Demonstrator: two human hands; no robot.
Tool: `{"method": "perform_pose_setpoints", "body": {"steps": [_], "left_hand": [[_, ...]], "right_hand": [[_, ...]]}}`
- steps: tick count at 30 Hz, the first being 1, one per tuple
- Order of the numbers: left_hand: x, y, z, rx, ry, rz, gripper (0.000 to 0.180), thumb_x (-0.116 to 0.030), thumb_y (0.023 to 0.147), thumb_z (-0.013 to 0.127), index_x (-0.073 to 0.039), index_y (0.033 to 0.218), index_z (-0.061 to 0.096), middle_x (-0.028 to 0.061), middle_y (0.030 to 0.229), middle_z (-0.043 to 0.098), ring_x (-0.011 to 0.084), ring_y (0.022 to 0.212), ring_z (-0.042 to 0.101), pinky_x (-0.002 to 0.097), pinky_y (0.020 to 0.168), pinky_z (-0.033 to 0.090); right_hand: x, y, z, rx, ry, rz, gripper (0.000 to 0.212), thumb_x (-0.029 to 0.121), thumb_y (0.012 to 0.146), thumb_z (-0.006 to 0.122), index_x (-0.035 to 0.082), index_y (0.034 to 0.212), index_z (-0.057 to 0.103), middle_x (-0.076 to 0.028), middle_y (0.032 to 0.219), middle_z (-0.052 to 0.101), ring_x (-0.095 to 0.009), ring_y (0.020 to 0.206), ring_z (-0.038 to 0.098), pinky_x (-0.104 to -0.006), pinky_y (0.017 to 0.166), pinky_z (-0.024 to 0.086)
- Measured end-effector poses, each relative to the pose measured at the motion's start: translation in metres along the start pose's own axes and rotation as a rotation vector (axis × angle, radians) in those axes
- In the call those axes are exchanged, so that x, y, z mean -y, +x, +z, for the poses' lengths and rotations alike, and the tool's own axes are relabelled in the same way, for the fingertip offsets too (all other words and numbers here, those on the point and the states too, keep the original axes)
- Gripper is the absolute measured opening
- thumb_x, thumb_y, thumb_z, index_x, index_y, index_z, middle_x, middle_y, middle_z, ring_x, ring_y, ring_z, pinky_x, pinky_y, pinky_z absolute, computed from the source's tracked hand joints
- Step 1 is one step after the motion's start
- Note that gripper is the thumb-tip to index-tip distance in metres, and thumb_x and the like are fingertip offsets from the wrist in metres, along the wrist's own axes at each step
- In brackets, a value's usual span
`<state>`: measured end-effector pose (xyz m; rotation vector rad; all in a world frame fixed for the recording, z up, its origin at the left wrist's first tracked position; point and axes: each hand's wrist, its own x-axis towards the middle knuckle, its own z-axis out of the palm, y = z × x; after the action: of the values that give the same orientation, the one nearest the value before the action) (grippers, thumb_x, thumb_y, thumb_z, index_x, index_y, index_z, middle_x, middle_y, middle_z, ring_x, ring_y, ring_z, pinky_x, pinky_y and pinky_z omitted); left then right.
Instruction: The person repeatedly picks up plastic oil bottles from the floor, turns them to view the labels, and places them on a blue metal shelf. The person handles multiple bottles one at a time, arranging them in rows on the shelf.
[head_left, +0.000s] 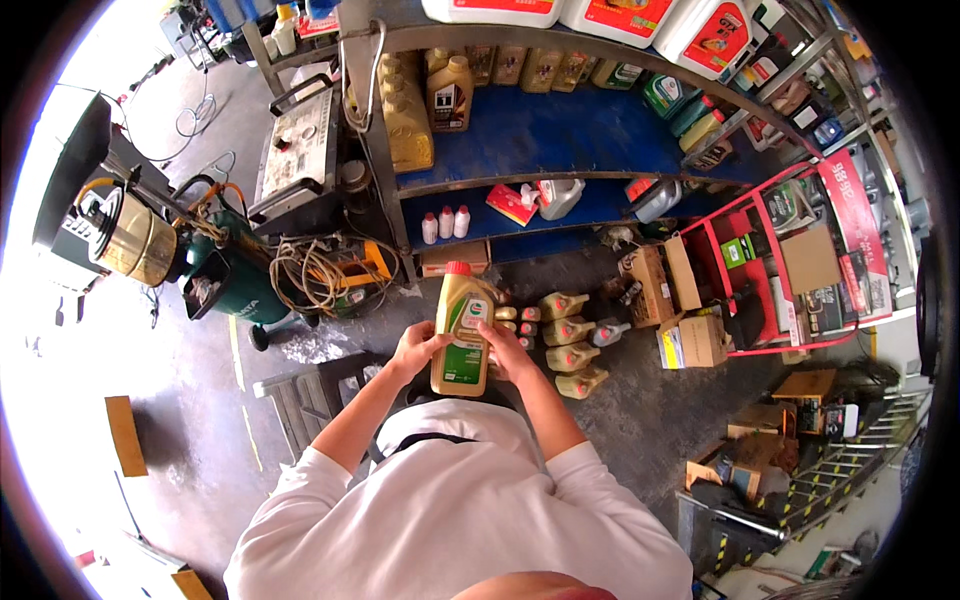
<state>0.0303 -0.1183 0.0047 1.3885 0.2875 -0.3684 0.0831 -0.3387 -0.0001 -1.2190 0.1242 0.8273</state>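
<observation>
head view: gold btl (461, 347) held btwn both hands in front of torso, approx. upright in frame, red cap at top, green/white label facing the camera. left hand (416, 352) on l. side of btl, thumb laid across front face; right hand (508, 354) on r. side, thumb pressed on label. thumbs grip from front; other fingers mostly hidden behind btl, so cannot tell if spread or together.

floor, r. of right hand: small btls (528, 314) grouped close; next to them, row of 4 gold jugs (569, 331), w/ grey jug (609, 332) just beside on r. side.

ahead: blue shelf unit (570, 130). lower deck: 3 white btls (446, 222) w/ red caps, red pack (512, 205), silver-grey jug (561, 198). mid deck: lg. gold container (408, 140) at l. end.

r. side: red rack (727, 286) w/ mixed stock; open cardboard box (703, 341) near its base. l. side: dk. green tank (238, 285), coiled hose (308, 272) adj. to it.
</observation>
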Motion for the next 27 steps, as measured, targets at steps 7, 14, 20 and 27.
{"method": "perform_pose_setpoints", "body": {"steps": [7,14,20,27], "left_hand": [[-0.033,0.071,0.008,-0.063,0.029,0.064,0.05,-0.034,0.083,0.075,0.007,0.111,0.065,0.0094,0.097,0.07,0.0148,0.087,0.063,0.03,0.079,0.051],[-0.08,0.118,0.028,-0.144,0.042,0.172,0.049,-0.032,0.081,0.077,0.007,0.109,0.066,0.0071,0.094,0.07,0.0129,0.084,0.063,0.0294,0.075,0.051],[-0.096,0.15,0.022,-0.142,0.146,0.155,0.045,-0.03,0.086,0.075,0.002,0.115,0.062,0.0069,0.106,0.067,0.0144,0.096,0.061,0.031,0.085,0.049],[-0.133,0.202,-0.011,-0.013,0.077,0.16,0.049,-0.032,0.087,0.075,0.0,0.121,0.06,0.006,0.109,0.066,0.016,0.1,0.06,0.0325,0.087,0.048]], "right_hand": [[0.036,0.043,-0.043,0.097,-0.019,-0.073,0.063,0.047,0.094,0.067,0.01,0.143,0.048,-0.004,0.131,0.06,-0.017,0.121,0.055,-0.0399,0.101,0.042],[0.059,0.062,-0.077,0.287,-0.055,-0.069,0.061,0.028,0.089,0.077,0.007,0.14,0.051,-0.003,0.125,0.063,-0.013,0.115,0.057,-0.0314,0.1,0.043],[0.094,0.088,-0.085,0.345,-0.062,-0.142,0.058,0.018,0.088,0.077,0.004,0.137,0.051,-0.003,0.128,0.062,-0.015,0.117,0.057,-0.0329,0.104,0.043],[0.144,0.142,-0.079,0.342,-0.137,-0.293,0.063,0.014,0.086,0.078,0.003,0.139,0.047,-0.006,0.129,0.06,-0.018,0.119,0.057,-0.0333,0.102,0.046]]}}
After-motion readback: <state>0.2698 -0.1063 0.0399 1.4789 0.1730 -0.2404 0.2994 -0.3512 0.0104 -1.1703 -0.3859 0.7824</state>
